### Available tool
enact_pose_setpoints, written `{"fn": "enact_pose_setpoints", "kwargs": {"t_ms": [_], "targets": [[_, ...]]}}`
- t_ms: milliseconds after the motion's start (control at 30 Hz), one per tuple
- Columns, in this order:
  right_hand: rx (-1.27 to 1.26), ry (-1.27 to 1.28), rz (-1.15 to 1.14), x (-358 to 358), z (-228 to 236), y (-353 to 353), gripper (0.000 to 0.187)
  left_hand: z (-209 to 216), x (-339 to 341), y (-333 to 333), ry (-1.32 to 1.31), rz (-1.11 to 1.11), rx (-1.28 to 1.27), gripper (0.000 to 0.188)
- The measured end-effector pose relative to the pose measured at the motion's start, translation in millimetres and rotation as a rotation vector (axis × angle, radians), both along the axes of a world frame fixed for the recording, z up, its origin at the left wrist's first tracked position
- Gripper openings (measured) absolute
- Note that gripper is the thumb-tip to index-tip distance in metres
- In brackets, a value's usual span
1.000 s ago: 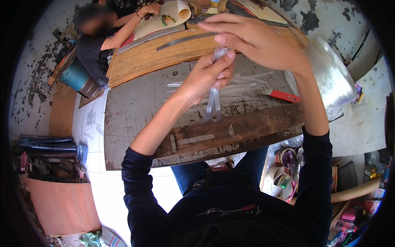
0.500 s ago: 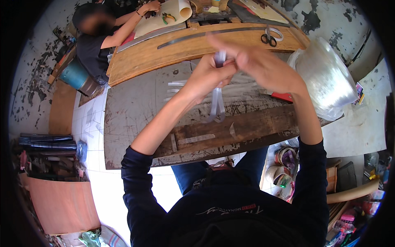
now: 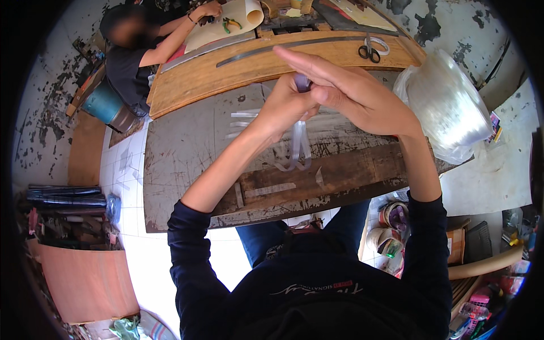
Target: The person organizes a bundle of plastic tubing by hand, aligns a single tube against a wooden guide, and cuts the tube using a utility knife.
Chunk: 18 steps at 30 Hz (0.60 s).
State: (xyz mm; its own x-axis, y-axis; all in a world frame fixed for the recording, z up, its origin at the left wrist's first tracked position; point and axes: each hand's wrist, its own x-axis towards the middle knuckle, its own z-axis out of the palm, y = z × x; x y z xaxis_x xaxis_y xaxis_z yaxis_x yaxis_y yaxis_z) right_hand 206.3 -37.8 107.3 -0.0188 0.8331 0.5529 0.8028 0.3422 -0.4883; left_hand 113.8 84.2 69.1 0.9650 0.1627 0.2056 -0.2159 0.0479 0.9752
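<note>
My left hand (image 3: 281, 107) is closed around a bundle of clear plastic strips (image 3: 298, 144), held upright above the worktable. The lower ends hang below the fist and splay apart. At the top of the fist the bundle's end shows between thumb and forefinger. Flat and with fingers stretched, my right hand (image 3: 365, 102) is tilted over that end; its thumb meets the left hand's thumb side. Whether the right palm touches the strips cannot be told. More loose clear strips (image 3: 243, 115) lie on the scratched grey table (image 3: 187, 153) behind my left wrist.
A large wrapped roll of clear plastic (image 3: 447, 107) stands at the right. On the wooden board (image 3: 187, 85) beyond lie a long metal strip (image 3: 243, 57), black scissors (image 3: 369, 54) and a white tape roll (image 3: 383, 47). Pliers (image 3: 231, 24) lie near another person (image 3: 133, 68) at the far left.
The right hand, blurred before, is now sharp, and its fingers have shifted slightly left over the bundle's top. The strips' upper end stands out less above the left fist.
</note>
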Motion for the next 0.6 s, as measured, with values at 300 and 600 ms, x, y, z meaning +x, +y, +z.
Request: {"fn": "enact_pose_setpoints", "kwargs": {"t_ms": [300,600], "targets": [[0.115,0.166,0.105,6.1,-1.3,7.1,0.044,10.1,-2.5,2.6,0.010,-0.041,-0.123,0.027],[-0.226,0.655,0.110,-19.4,-48.5,31.9,0.026,33.9,9.6,52.1,-0.311,-0.004,-0.745,0.029]]}}
